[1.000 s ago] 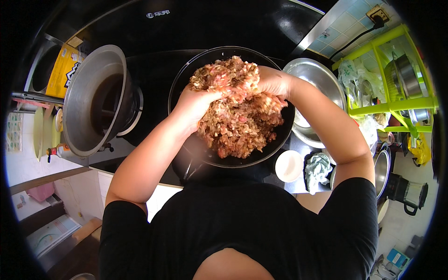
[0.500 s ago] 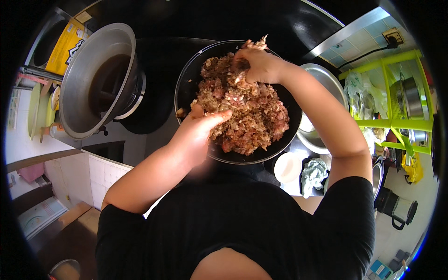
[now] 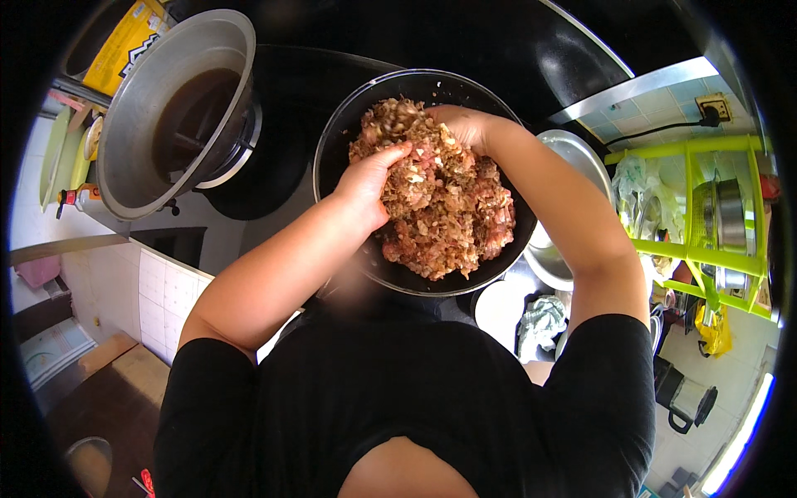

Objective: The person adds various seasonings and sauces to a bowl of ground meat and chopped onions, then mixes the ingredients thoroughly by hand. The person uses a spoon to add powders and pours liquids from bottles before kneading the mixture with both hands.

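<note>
A large black bowl (image 3: 349, 124) stands on the dark counter in front of me, heaped with a coarse minced-meat mixture (image 3: 452, 216), pink and brown with pale bits. My left hand (image 3: 369, 184) presses against the near left side of the heap, fingers curled into it. At the far side my right hand (image 3: 461, 124) cups a raised clump of the mixture against the top of the heap. Both forearms reach in from below, and my black shirt fills the lower part of the view.
A big metal pot (image 3: 178, 100) with dark liquid sits tilted at the left. A steel bowl (image 3: 573, 158) lies right of the black bowl, a white dish (image 3: 502, 307) below it. A green rack (image 3: 706, 216) with pots stands far right. A tiled wall drops at the left.
The view has shifted, so the bowl now sits higher and more central. My left hand moved up the heap toward my right, and the two now squeeze a clump together at the far side.
</note>
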{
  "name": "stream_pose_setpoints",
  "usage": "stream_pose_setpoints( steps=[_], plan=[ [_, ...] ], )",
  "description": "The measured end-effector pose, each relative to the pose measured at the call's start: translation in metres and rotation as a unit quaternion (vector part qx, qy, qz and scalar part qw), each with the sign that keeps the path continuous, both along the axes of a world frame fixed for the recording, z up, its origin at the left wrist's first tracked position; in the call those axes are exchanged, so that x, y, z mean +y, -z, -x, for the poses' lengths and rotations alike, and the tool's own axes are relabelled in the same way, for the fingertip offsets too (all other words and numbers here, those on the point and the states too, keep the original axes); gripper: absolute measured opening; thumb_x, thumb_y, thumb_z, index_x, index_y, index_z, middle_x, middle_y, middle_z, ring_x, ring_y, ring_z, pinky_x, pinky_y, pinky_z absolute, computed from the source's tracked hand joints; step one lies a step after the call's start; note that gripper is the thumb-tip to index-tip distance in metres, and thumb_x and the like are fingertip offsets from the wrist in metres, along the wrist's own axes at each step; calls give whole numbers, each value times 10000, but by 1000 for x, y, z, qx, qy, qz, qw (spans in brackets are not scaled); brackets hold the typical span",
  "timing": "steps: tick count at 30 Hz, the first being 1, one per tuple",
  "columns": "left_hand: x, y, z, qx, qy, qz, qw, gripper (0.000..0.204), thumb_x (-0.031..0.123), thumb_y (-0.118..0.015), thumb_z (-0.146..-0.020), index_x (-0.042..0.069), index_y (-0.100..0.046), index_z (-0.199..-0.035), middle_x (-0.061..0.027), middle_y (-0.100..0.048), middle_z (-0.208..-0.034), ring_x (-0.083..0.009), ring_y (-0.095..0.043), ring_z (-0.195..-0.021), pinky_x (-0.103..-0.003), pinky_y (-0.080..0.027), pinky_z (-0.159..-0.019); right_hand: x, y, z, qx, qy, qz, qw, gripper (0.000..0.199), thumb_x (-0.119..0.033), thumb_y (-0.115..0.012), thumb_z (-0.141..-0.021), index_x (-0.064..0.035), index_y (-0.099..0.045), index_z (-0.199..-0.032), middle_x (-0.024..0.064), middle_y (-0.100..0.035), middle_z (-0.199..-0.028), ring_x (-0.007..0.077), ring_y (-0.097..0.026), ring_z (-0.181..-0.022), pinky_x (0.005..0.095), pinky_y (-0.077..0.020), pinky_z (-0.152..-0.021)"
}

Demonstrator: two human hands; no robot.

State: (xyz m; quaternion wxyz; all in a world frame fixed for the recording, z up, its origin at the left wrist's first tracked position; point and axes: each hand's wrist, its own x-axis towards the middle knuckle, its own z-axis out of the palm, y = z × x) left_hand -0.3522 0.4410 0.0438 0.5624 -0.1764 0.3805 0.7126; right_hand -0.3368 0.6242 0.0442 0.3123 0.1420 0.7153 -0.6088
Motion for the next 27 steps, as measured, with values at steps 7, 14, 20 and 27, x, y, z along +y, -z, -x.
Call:
stream_pose_setpoints(
  steps=[7,14,20,27],
  plan=[
    [-13,-32,-8,123,-6,-5,992,313,153,-566,-822,17,-537,-1103,-113,-596,-1057,-220,-579,-974,-401,-454,-875,-5,-51,-27,104,-43,-232,966,340,-323,-578,-777,5,-632,-707,49,-579,-619,126,-502,-583,294,-409,-579],
    [0,-40,6,264,155,96,947,374,168,-575,-823,62,-471,-1166,-125,-563,-1085,-215,-541,-1006,-359,-455,-860,7,-60,-93,40,89,-217,971,418,-365,-680,-716,-22,-580,-934,138,-608,-885,161,-549,-722,335,-444,-744],
    [32,16,31,319,226,156,907,482,307,-668,-768,65,-501,-1150,-121,-582,-1078,-238,-579,-979,-431,-486,-821,7,9,-113,-3,315,-1,949,962,-356,-785,-634,-87,-228,-1370,136,-473,-1251,257,-366,-1204,410,-317,-972],
    [51,31,39,188,259,93,943,314,200,-692,-743,20,-602,-984,-109,-641,-909,-213,-635,-775,-364,-537,-681,8,32,-69,-31,319,189,928,414,-158,-727,-693,-24,-585,-1057,93,-618,-1045,170,-573,-978,322,-425,-919]
  ],
)
